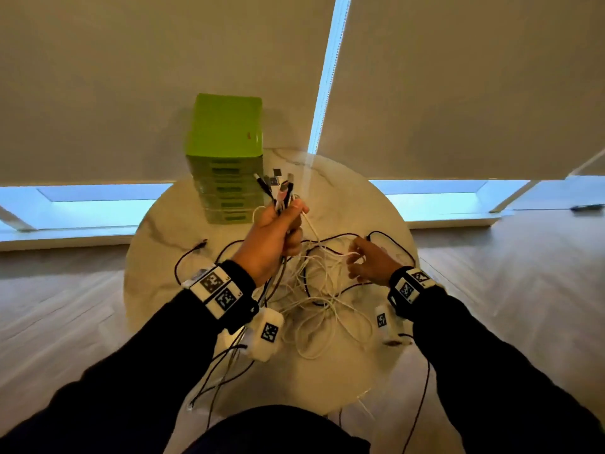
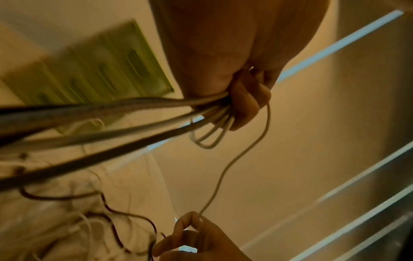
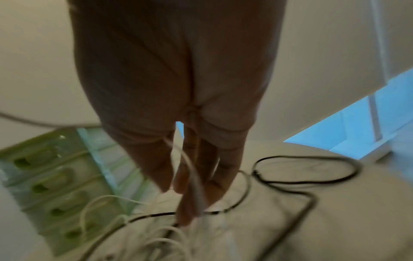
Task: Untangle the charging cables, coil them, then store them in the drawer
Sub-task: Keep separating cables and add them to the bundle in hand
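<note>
A tangle of white and black charging cables [image 1: 314, 290] lies on the round marble table [image 1: 353, 198]. My left hand [image 1: 291, 217] is raised above it and grips a bundle of cable ends, with the plugs [image 1: 276, 185] sticking up out of the fist. One white cable [image 2: 225, 169] hangs from that fist down to my right hand [image 1: 355, 260], which pinches it between thumb and fingers just above the pile. In the right wrist view the white cable [image 3: 192, 176] runs along the fingers [image 3: 214, 176]. The green drawer unit [image 1: 226, 158] stands shut at the table's back left.
Loose black cable loops [image 3: 308, 176] lie to the right of the pile, and some strands [image 1: 422, 398] hang over the table's near edge. One black plug end [image 1: 201, 244] lies at the left. Wood floor surrounds the table; blinds and a window are behind.
</note>
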Demonstrator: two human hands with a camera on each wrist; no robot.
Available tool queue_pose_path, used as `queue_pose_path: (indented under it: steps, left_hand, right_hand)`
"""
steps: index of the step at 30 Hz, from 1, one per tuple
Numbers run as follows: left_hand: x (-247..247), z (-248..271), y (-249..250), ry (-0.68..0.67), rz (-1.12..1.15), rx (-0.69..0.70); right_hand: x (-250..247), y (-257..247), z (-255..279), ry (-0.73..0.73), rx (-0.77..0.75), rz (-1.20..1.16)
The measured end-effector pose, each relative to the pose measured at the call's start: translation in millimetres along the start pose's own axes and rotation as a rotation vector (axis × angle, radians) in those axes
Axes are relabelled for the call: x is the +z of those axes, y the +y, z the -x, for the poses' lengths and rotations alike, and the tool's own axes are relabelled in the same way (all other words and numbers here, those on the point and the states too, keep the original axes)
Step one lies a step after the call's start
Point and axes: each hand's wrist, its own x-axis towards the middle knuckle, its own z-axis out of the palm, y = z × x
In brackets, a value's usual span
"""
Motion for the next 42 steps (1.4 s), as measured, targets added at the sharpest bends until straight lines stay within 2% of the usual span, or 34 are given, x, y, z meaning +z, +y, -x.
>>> queue_pose_path:
  steps: [2, 5, 10, 13, 15, 17, 18, 19, 20, 23, 25, 26, 27, 30, 32, 34, 35, 39, 42]
  left_hand:
    - [32, -6, -12, -0.083, -0.017, -0.039]
    - [74, -14, -35, -0.179, -0.052, -0.083]
    - [133, -18, -69, -0.312, -0.173, -0.123]
    - [155, -22, -84, -0.383, -0.311, -0.117]
    - [161, -25, -88, -0.414, -0.346, -0.124]
    - [164, -28, -92, -0.426, -0.323, -0.158]
    - [164, -29, -92, -0.428, -0.294, -0.182]
    - [163, -29, -91, -0.429, -0.254, -0.209]
    - [163, -29, -90, -0.429, -0.205, -0.238]
    - [159, -30, -86, -0.439, -0.039, -0.328]
    - [157, -31, -85, -0.453, 0.034, -0.369]
    - [155, -32, -87, -0.455, 0.052, -0.382]
    - [154, -32, -88, -0.458, 0.064, -0.392]
    - [154, -32, -93, -0.446, 0.078, -0.408]
    - [154, -34, -95, -0.432, 0.063, -0.404]
    - [153, -37, -96, -0.414, 0.008, -0.376]
    - [152, -39, -96, -0.389, -0.063, -0.342]
    - [148, -43, -92, -0.188, -0.511, -0.144]
    - [144, -47, -95, -0.145, -0.631, -0.096]
  right_hand:
    - [-13, 17, 28, -0.040, 0.011, 0.010]
    - [-22, 25, 72, -0.152, -0.081, -0.007]
    - [-34, 20, 132, -0.016, -0.078, -0.103]
    - [-44, 22, 161, 0.143, -0.074, -0.133]
    - [-49, 31, 176, 0.362, -0.050, -0.121]
    - [-53, 53, 189, 0.600, 0.027, -0.097]
    - [-56, 66, 194, 0.667, 0.093, -0.088]
    - [-57, 81, 197, 0.673, 0.183, -0.084]
    - [-57, 98, 198, 0.617, 0.290, -0.085]
    - [-43, 149, 196, 0.265, 0.668, 0.007]
    - [-27, 169, 192, 0.078, 0.804, 0.180]
    - [-21, 170, 188, 0.057, 0.780, 0.239]
    - [-15, 165, 182, 0.072, 0.685, 0.254]
    - [-5, 117, 166, 0.119, 0.183, 0.133]
    - [-2, 84, 159, 0.065, 0.010, -0.063]
    - [-2, 56, 157, 0.032, -0.026, -0.268]
    - [-3, 46, 156, 0.067, -0.051, -0.287]
    - [-11, 39, 163, 0.370, -0.081, -0.228]
    - [-24, 55, 167, 0.616, 0.021, -0.226]
